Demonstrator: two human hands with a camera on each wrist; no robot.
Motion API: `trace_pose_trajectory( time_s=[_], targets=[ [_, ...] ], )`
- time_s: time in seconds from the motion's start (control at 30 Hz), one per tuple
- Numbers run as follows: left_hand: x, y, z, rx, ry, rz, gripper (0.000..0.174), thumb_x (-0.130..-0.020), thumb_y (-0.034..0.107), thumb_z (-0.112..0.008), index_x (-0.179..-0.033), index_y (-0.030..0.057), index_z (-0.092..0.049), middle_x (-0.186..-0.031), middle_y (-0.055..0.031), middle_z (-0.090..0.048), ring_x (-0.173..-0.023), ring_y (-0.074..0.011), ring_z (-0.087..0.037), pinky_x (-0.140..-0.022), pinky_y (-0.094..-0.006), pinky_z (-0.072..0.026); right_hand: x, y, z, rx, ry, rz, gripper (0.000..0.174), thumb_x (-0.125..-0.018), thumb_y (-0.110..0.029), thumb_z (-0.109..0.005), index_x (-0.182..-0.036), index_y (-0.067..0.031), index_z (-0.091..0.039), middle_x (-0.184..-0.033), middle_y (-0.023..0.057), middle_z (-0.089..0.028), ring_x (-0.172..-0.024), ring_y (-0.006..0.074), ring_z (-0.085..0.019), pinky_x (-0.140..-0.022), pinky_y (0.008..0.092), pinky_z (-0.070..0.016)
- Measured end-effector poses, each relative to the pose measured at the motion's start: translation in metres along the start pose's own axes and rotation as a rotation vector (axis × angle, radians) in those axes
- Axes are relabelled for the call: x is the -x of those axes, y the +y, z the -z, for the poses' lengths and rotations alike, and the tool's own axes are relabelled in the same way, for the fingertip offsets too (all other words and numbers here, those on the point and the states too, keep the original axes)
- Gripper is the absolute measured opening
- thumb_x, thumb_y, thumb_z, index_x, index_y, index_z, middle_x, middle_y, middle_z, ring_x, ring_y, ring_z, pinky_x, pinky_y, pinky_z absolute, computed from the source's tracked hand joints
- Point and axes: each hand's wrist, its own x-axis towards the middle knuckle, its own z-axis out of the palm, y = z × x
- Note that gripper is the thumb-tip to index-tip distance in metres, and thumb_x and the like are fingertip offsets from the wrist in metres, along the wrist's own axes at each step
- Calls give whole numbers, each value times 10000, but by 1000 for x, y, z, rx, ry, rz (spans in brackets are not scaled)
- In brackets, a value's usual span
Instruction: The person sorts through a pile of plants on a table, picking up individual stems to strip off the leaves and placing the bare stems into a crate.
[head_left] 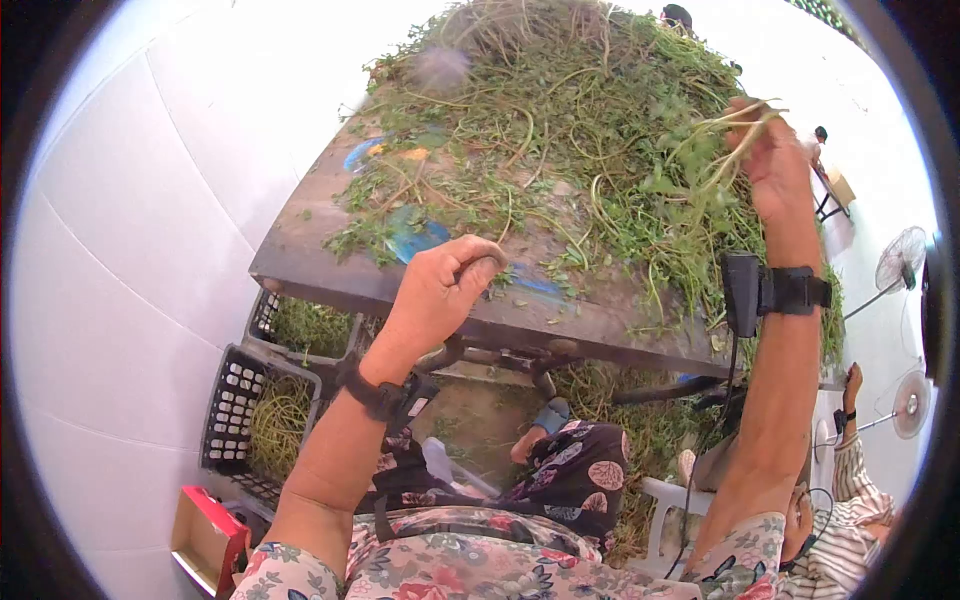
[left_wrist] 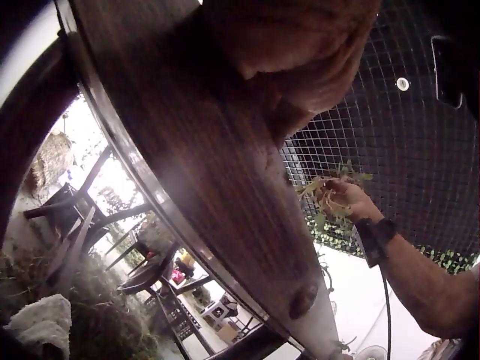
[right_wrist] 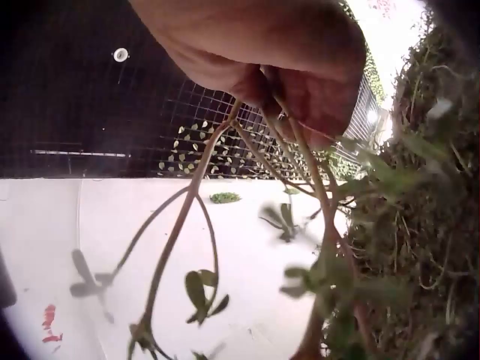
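My right hand (head_left: pixel 775 165) is raised over the right side of the heap, pinching several leafy green stems (right_wrist: pixel 196 184). In the right wrist view the stems hang from the fingers, branching into small rounded leaves (right_wrist: pixel 196 292). My left hand (head_left: pixel 440 290) is above the table's front edge, fingers curled and thumb against the index finger. A thin stem overlaps its fingertips in the head view, but the left wrist view shows nothing held. A large heap of leafy greens (head_left: pixel 560 110) covers much of the dark wooden table (head_left: pixel 310 225), with loose sprigs scattered towards the front.
Black plastic crates (head_left: pixel 225 405) with greens stand below the table's left end, near a red box (head_left: pixel 215 530). More greens lie under the table. At right are a white chair (head_left: pixel 665 505), a person in a striped sleeve (head_left: pixel 855 490) and standing fans (head_left: pixel 900 260).
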Motion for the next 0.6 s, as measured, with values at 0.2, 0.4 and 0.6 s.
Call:
trace_pose_trajectory(
  time_s=[0.2, 0.4, 0.6],
  targets=[
    [0, 2, 1, -46, -7, -9, 176, -880, 158, -519, -906, 6, -604, -823, -56, -625, -769, -123, -570, -704, -250, -441, 15, 10, -11, 34, -202, -151, 292, -944, -207, -387, -1128, 1, -478, -1094, 170, -586, -1031, 282, -562, -867, 391, -470],
    [-1, 0, 1, -26, 9, -33, 171, -876, 156, -525, -902, 6, -603, -818, -51, -626, -762, -120, -568, -696, -248, -441, 15, 14, -8, -206, -325, -250, 331, -955, -245, -363, -1126, 5, -496, -1170, 174, -545, -1109, 293, -516, -916, 404, -439],
    [-1, 1, 1, -11, 5, 2, 164, -872, 155, -528, -894, 13, -607, -816, -36, -627, -738, -100, -545, -673, -239, -432, 14, 18, -9, -633, -553, -303, 329, -941, -280, -390, -1054, -4, -529, -1062, 184, -580, -1025, 326, -554, -883, 427, -438]
  ],
)
